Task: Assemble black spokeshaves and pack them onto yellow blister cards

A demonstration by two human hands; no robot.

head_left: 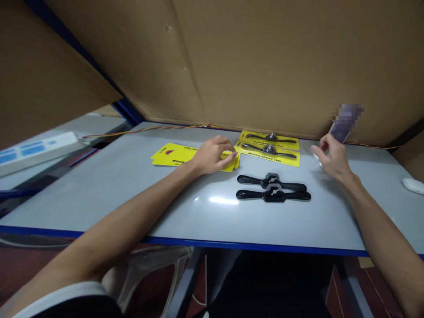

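Note:
My left hand (214,154) lies over a stack of yellow printed cards (175,155), its fingers slightly curled and its thumb apart from them. To the right, my right hand (333,157) is raised above the table with fingers pinched. Something small and pale shows at its fingertips, too small to make out. Between the hands, two black spokeshaves (272,180) (274,195) lie side by side on the table. Behind them are two yellow cards (291,159) (245,134), each with a dark spokeshave (269,150) (271,137) on it.
A phone-like object (340,131), partly blurred, leans on the cardboard wall (251,66) behind my right hand. A white mouse (413,185) lies at the right edge. Thin wires (159,129) run along the back to a white power strip (36,150). The table has a blue front edge (212,243).

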